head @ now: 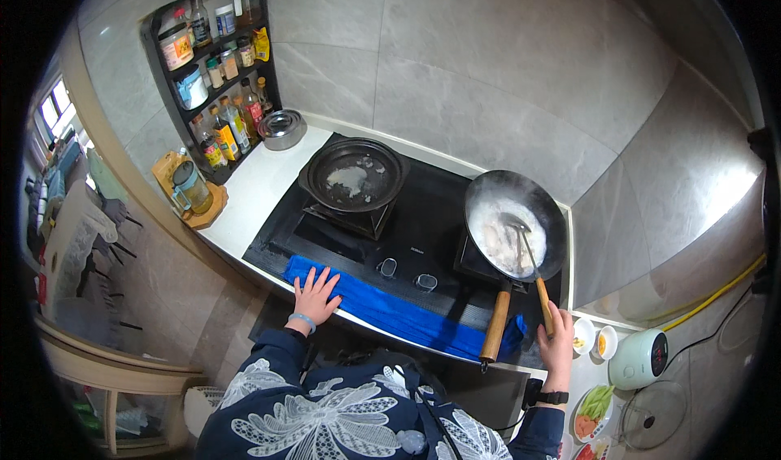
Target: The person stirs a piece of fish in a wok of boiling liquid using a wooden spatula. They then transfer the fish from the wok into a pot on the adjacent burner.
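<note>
My right hand (556,338) grips the wooden handle of a metal spatula (532,249), whose head dips into a white, steaming liquid (488,228). Pale pieces show in that liquid, too blurred to name. It fills the bottom of a black wok (552,216) on the right burner, and the wok's wooden handle (497,326) points towards me. My left hand (315,295) rests flat with fingers spread on a folded blue cloth (390,307) along the cooktop's front edge. On the left burner sits a dark shallow pan (311,182) with white residue or liquid in it.
A black spice rack (213,97) with bottles and jars stands at the back left, beside a round metal container (282,129). A glass jug (192,188) is at the left edge. Small bowls (606,342), a pale green appliance (637,359), plated food (593,408) and a glass lid (656,414) lie right.
</note>
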A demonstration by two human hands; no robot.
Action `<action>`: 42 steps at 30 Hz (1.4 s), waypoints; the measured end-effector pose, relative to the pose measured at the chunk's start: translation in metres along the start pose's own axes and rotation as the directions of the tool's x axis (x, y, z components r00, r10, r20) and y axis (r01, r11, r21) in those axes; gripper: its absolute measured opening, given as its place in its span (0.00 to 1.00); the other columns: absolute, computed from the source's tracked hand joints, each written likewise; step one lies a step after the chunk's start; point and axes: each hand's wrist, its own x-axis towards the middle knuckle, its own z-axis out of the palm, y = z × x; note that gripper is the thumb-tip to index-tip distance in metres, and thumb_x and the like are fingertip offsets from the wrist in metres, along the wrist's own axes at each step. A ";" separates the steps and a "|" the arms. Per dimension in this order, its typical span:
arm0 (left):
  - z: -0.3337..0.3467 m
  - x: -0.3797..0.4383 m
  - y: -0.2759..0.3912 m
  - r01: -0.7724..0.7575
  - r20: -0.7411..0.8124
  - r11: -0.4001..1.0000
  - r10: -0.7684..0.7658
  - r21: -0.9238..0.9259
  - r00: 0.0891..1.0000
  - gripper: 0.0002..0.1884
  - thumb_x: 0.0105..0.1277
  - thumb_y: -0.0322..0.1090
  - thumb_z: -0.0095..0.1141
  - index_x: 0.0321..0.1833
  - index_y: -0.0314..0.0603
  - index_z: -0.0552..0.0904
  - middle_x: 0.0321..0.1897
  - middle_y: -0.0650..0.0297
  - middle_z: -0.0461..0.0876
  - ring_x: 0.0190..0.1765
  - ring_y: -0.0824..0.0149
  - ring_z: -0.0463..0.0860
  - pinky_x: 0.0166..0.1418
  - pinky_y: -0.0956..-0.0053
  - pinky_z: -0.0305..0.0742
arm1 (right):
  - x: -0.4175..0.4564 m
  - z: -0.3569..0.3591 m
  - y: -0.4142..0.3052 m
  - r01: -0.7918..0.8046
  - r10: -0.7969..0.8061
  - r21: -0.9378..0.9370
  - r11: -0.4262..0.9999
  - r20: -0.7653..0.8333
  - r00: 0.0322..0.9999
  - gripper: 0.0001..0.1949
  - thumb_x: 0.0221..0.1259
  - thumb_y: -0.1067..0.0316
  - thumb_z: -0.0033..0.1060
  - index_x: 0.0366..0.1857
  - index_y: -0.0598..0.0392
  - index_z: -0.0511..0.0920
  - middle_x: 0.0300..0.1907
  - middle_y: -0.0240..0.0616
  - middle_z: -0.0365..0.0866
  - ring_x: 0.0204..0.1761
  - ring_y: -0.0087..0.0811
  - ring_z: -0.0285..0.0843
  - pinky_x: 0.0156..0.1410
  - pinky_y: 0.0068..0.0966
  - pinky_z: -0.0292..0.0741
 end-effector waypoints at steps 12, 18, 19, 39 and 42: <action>0.003 0.006 -0.001 -0.003 0.007 1.000 0.003 -0.021 1.000 0.33 0.64 0.52 0.56 0.73 0.59 0.69 0.78 0.63 0.58 0.80 0.50 0.49 0.75 0.34 0.36 | 0.039 -0.017 0.014 0.066 -0.021 0.183 0.981 -0.239 0.971 0.14 0.64 0.74 0.60 0.52 0.59 0.79 0.47 0.47 0.83 0.51 0.43 0.82 0.57 0.31 0.75; -0.001 0.008 0.004 0.032 0.046 0.999 -0.032 -0.006 0.998 0.33 0.63 0.50 0.58 0.73 0.58 0.69 0.78 0.62 0.57 0.80 0.50 0.49 0.76 0.35 0.33 | 0.034 -0.044 0.038 -0.039 0.147 0.375 0.926 -0.263 0.954 0.14 0.67 0.74 0.58 0.54 0.59 0.79 0.44 0.38 0.83 0.44 0.25 0.81 0.51 0.22 0.77; 0.000 0.008 0.004 0.030 0.048 1.000 -0.029 -0.004 0.998 0.33 0.63 0.50 0.58 0.73 0.58 0.69 0.78 0.62 0.56 0.80 0.50 0.48 0.76 0.35 0.34 | 0.032 -0.049 0.040 -0.081 0.206 0.452 0.888 -0.235 0.950 0.14 0.67 0.73 0.58 0.55 0.59 0.79 0.43 0.37 0.83 0.42 0.23 0.81 0.49 0.21 0.77; -0.002 0.011 0.004 0.042 0.132 0.999 -0.045 0.022 0.990 0.33 0.66 0.48 0.56 0.75 0.57 0.65 0.80 0.61 0.53 0.81 0.49 0.46 0.75 0.33 0.34 | 0.013 -0.073 0.059 -0.257 0.456 0.639 0.725 -0.166 0.874 0.11 0.71 0.66 0.54 0.45 0.64 0.79 0.25 0.36 0.82 0.22 0.20 0.76 0.30 0.17 0.71; -0.003 0.011 0.005 0.045 0.134 0.999 -0.048 0.026 0.990 0.33 0.66 0.48 0.56 0.75 0.58 0.65 0.80 0.61 0.53 0.81 0.48 0.45 0.75 0.33 0.33 | 0.015 -0.072 0.066 -0.335 0.542 0.681 0.652 -0.109 0.833 0.12 0.72 0.63 0.54 0.44 0.63 0.79 0.25 0.37 0.82 0.22 0.21 0.75 0.30 0.17 0.71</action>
